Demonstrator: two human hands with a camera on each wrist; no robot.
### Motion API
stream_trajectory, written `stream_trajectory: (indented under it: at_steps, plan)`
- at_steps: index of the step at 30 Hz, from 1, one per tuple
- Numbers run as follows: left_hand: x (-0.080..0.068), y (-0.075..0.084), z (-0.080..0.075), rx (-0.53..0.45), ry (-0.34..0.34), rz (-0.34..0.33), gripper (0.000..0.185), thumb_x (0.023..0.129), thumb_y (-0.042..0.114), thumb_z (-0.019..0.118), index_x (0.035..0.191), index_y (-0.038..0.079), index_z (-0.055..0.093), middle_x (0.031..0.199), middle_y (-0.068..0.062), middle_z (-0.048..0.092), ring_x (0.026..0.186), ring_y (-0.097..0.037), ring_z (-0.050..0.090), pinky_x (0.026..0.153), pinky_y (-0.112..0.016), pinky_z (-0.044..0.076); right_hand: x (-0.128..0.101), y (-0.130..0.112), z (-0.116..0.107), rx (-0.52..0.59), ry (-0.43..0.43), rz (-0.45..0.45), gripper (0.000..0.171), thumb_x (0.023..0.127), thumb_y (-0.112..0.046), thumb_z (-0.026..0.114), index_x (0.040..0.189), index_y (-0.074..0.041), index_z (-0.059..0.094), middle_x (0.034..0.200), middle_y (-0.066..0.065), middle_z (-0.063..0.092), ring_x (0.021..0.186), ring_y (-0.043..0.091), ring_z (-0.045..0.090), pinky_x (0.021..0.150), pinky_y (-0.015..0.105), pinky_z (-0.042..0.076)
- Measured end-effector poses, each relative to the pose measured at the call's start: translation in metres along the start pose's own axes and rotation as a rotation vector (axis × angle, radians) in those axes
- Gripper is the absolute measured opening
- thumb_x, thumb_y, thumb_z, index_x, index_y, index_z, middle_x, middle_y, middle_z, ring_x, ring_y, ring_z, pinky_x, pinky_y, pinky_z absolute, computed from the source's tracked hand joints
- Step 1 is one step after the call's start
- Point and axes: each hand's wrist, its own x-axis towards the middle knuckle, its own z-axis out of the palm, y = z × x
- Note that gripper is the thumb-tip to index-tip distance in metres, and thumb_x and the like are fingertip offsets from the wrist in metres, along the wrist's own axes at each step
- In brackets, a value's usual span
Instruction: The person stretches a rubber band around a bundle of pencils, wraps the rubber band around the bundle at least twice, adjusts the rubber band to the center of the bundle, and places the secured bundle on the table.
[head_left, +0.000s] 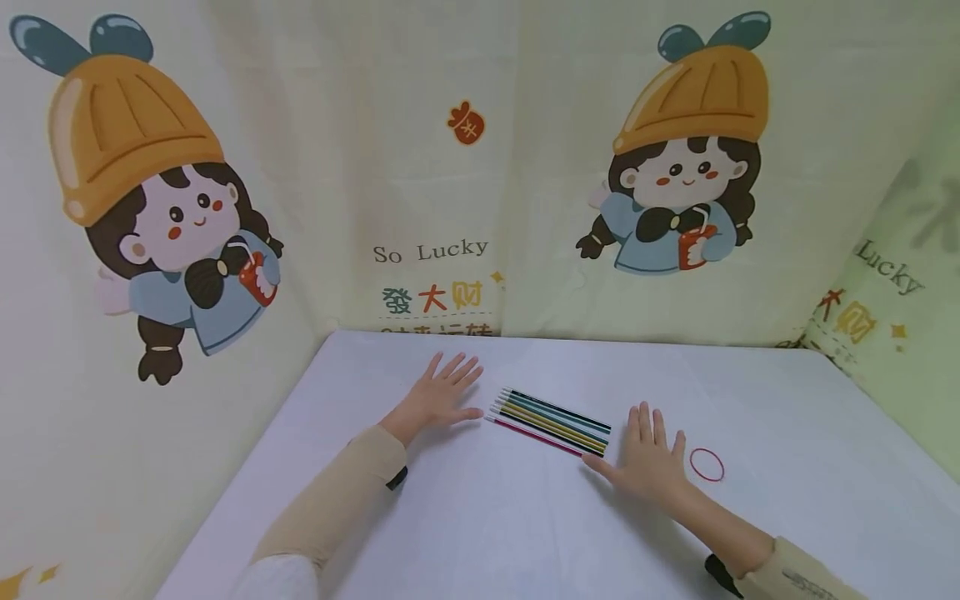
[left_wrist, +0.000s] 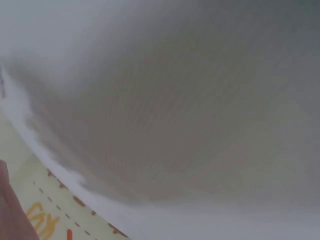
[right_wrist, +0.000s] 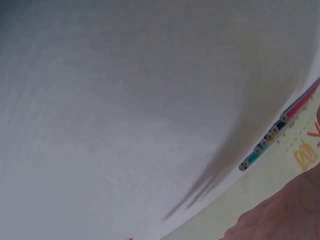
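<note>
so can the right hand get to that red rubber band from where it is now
Probably yes. The right hand lies flat and open on the table, and the red rubber band lies just beside it on its outer side, apart from it, with nothing between them. The pen refills lie on the other side.

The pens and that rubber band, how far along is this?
Done: the pens lie side by side in a neat row on the table. In hand: nothing; the left hand and right hand rest flat beside them. Left: the red rubber band lies apart, not yet around the pens.
</note>
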Motion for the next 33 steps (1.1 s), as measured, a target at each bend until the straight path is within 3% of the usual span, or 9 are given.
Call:
stream_trajectory:
  at_steps: [5, 11, 20, 27, 33]
  plan:
    - [0.007, 0.013, -0.001, -0.044, -0.092, 0.023, 0.085, 0.084, 0.070, 0.032, 0.147, 0.016, 0.015, 0.153, -0.001, 0.010, 0.140, -0.021, 0.002, 0.109, -0.045, -0.006, 0.002, -0.003, 0.011, 0.007, -0.067, 0.041, 0.116, 0.073, -0.075, 0.046, 0.135, 0.019, 0.016, 0.142, 0.037, 0.008, 0.131, 0.052, 0.005, 0.092, 0.073, 0.000]
    - [0.017, 0.023, 0.004, -0.032, -0.168, -0.022, 0.090, 0.081, 0.072, 0.035, 0.147, 0.014, 0.014, 0.153, -0.002, 0.010, 0.140, -0.021, 0.005, 0.110, -0.044, 0.001, 0.004, -0.005, 0.019, 0.047, -0.139, 0.073, 0.118, 0.073, -0.074, 0.046, 0.135, 0.020, 0.012, 0.142, 0.038, 0.004, 0.130, 0.053, 0.000, 0.091, 0.073, -0.003]
    - [0.029, 0.031, 0.004, -0.004, -0.202, -0.070, 0.098, 0.076, 0.077, 0.037, 0.147, 0.013, 0.014, 0.153, -0.002, 0.012, 0.140, -0.019, 0.008, 0.110, -0.043, 0.004, 0.005, -0.008, 0.023, 0.073, -0.185, 0.103, 0.116, 0.076, -0.072, 0.046, 0.136, 0.019, 0.006, 0.143, 0.036, -0.001, 0.132, 0.051, -0.004, 0.092, 0.071, -0.011]
    - [0.043, 0.030, 0.020, 0.001, -0.245, -0.090, 0.102, 0.073, 0.082, 0.028, 0.147, 0.017, 0.002, 0.154, 0.001, 0.001, 0.140, -0.017, -0.002, 0.110, -0.042, -0.003, 0.008, -0.010, 0.026, 0.089, -0.184, 0.107, 0.116, 0.077, -0.072, 0.044, 0.136, 0.019, 0.004, 0.143, 0.036, -0.002, 0.132, 0.049, -0.004, 0.093, 0.069, -0.014]
    - [0.046, 0.034, 0.026, -0.031, -0.224, -0.082, 0.103, 0.073, 0.082, 0.029, 0.147, 0.016, 0.002, 0.154, 0.000, 0.001, 0.140, -0.017, -0.001, 0.110, -0.041, -0.002, 0.010, -0.014, 0.030, 0.093, -0.178, 0.113, 0.115, 0.077, -0.071, 0.044, 0.135, 0.020, 0.005, 0.143, 0.037, -0.002, 0.133, 0.048, -0.003, 0.093, 0.069, -0.013]
